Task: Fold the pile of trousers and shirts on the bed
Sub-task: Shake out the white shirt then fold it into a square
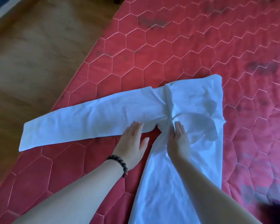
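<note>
A pair of white trousers lies spread on the red quilted bed. One leg stretches left toward the bed's edge, the other runs down toward me. My left hand, with a dark bead bracelet on its wrist, lies flat with straight fingers; its fingertips touch the lower edge of the left leg near the crotch. My right hand presses flat on the cloth at the crotch, where the fabric bunches into wrinkles. Neither hand grips the cloth.
A wooden floor lies beyond the bed's left edge. Dark stains mark the quilt at the top and right. A dark blurred thing shows at the bottom right corner.
</note>
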A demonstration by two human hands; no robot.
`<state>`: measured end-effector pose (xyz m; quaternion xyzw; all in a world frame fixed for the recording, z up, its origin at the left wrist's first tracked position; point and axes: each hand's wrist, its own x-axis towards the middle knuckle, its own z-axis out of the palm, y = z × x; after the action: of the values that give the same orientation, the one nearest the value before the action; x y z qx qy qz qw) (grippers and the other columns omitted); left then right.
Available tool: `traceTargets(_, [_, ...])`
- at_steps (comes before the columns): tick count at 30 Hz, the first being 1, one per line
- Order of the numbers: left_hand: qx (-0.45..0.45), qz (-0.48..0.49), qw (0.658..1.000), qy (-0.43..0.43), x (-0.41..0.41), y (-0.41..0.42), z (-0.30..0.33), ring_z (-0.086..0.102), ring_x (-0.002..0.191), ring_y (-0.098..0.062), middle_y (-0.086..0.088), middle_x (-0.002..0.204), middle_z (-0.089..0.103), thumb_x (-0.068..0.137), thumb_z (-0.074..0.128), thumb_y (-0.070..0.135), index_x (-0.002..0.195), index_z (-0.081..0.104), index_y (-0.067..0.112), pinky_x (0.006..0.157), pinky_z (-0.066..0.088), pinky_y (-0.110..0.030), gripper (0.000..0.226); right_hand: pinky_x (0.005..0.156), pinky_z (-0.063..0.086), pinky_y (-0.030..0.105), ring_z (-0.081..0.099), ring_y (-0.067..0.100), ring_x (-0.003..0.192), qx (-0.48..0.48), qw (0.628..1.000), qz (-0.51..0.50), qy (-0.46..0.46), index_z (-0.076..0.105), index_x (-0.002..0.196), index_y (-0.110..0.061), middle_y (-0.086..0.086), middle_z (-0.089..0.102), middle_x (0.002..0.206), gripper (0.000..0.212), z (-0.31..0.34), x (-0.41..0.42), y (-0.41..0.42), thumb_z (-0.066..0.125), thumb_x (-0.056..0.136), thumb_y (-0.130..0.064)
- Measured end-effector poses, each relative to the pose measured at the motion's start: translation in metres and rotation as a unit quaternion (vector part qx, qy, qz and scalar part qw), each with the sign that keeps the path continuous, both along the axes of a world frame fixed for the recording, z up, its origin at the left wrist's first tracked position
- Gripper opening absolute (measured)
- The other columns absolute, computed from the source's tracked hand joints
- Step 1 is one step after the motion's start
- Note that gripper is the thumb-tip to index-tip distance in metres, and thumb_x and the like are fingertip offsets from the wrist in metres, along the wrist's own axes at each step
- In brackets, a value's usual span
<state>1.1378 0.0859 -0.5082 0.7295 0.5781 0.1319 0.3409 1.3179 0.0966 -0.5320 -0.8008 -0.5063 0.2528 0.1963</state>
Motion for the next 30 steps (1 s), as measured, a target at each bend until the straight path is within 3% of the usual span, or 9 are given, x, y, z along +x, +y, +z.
traceTargets(3, [-0.129,0.097,0.964,-0.21,0.031,0.012,0.022,0.043,0.125,0.005,0.01,0.134,0.052,0.096,0.05,0.044,0.141,0.043,0.014,0.103,0.03,-0.007,0.055,0.119,0.017,0.03,0.023,0.017,0.145,0.036,0.992,0.102,0.068,0.038,0.145,-0.006,0.008,0.034,0.154,0.045,0.024,-0.023,0.0,0.041,0.102,-0.015])
traceTargets(6, [-0.162,0.234,0.92,-0.271,0.049,0.03,0.034,0.067,0.086,0.0,0.007,0.089,0.073,0.091,0.056,0.049,0.097,0.07,0.019,0.08,0.051,-0.022,0.034,0.12,0.011,0.028,0.013,0.012,0.146,0.062,0.969,0.22,0.094,0.027,0.148,-0.003,0.006,0.024,0.155,0.052,0.045,-0.046,-0.002,0.044,0.099,-0.008])
traceTargets(10, [-0.116,0.354,0.901,-0.224,0.028,0.046,0.04,0.04,0.049,-0.015,0.004,0.05,0.041,0.093,0.054,0.02,0.056,0.045,0.013,0.048,0.031,-0.026,0.038,0.121,0.008,0.032,-0.001,0.008,0.147,0.045,0.943,0.292,0.151,0.02,0.152,-0.01,-0.004,0.006,0.157,0.06,0.059,-0.047,-0.003,0.045,0.099,-0.021])
traceTargets(12, [-0.059,0.33,0.924,-0.182,0.005,0.052,0.049,0.032,0.051,-0.013,0.003,0.054,0.032,0.094,0.051,0.012,0.058,0.039,0.015,0.047,0.025,-0.024,0.038,0.121,0.009,0.035,-0.001,0.005,0.146,0.05,0.951,0.278,0.13,0.025,0.152,-0.017,-0.004,0.007,0.16,0.059,0.059,-0.042,-0.001,0.048,0.099,-0.028])
traceTargets(15, [0.023,0.286,0.944,-0.162,-0.034,0.057,0.065,0.046,0.065,-0.004,0.006,0.07,0.053,0.096,0.051,0.005,0.075,0.058,0.014,0.059,0.035,-0.012,0.024,0.121,0.003,0.039,-0.007,0.009,0.147,0.039,0.96,0.277,0.005,0.015,0.154,-0.02,-0.001,0.001,0.161,0.069,0.052,-0.033,0.007,0.053,0.096,-0.027])
traceTargets(18, [0.121,0.245,0.957,-0.094,-0.08,0.064,0.077,0.058,0.084,-0.022,-0.004,0.088,0.065,0.095,0.052,0.001,0.1,0.067,0.001,0.076,0.041,-0.026,0.016,0.121,0.001,0.042,-0.012,0.013,0.147,0.016,0.959,0.271,-0.079,-0.001,0.153,-0.021,-0.003,-0.011,0.159,0.085,0.042,-0.029,0.017,0.056,0.09,-0.022])
traceTargets(23, [0.271,0.147,0.951,0.014,-0.162,0.075,0.086,0.064,0.094,-0.022,-0.009,0.101,0.072,0.078,0.05,-0.017,0.092,0.07,0.002,0.083,0.045,-0.025,0.031,0.121,-0.002,0.042,-0.011,0.015,0.148,-0.01,0.954,0.261,-0.148,-0.022,0.145,-0.029,-0.001,-0.013,0.16,0.096,0.024,-0.049,0.031,0.051,0.085,-0.01])
traceTargets(26, [0.24,0.063,0.966,0.073,-0.207,0.055,0.068,0.067,0.099,-0.025,-0.007,0.106,0.072,0.072,0.052,-0.022,0.084,0.07,0.003,0.085,0.049,-0.033,0.034,0.121,-0.003,0.041,-0.01,0.015,0.148,-0.051,0.946,0.275,-0.164,-0.021,0.147,-0.03,0.0,-0.012,0.162,0.094,0.009,-0.064,0.034,0.05,0.089,-0.014])
traceTargets(30, [0.088,-0.032,0.984,0.153,-0.248,0.014,0.024,0.067,0.094,-0.028,-0.006,0.101,0.071,0.065,0.056,-0.026,0.083,0.067,0.005,0.076,0.055,-0.041,0.037,0.121,-0.002,0.039,-0.006,0.013,0.149,-0.082,0.935,0.296,-0.175,-0.004,0.154,-0.025,-0.004,-0.007,0.162,0.08,-0.009,-0.083,0.038,0.047,0.093,-0.021])
